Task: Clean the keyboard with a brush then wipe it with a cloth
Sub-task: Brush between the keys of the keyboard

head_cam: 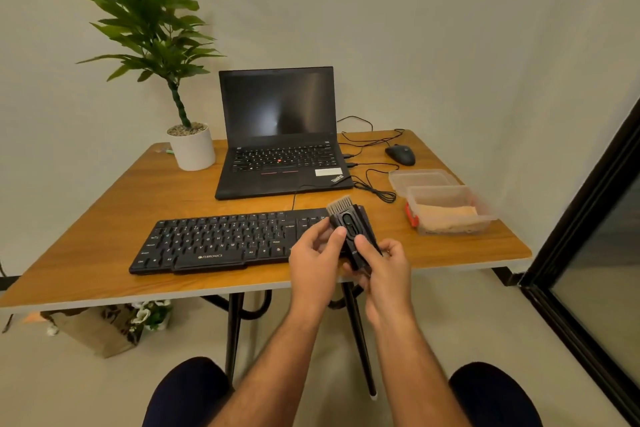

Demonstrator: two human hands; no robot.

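Both hands grip the brush point(349, 236), left hand point(317, 262) steadying, right hand point(388, 270) readying it above the keyboard point(221, 241).

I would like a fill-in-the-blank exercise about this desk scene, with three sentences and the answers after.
1. Both hands, left hand and right hand, hold the black cleaning brush with its bristles pointing ____.
2. The clear plastic box holding a beige cloth sits to the ____ of the black external keyboard.
3. The black laptop screen is ____.

Answers: up; right; dark
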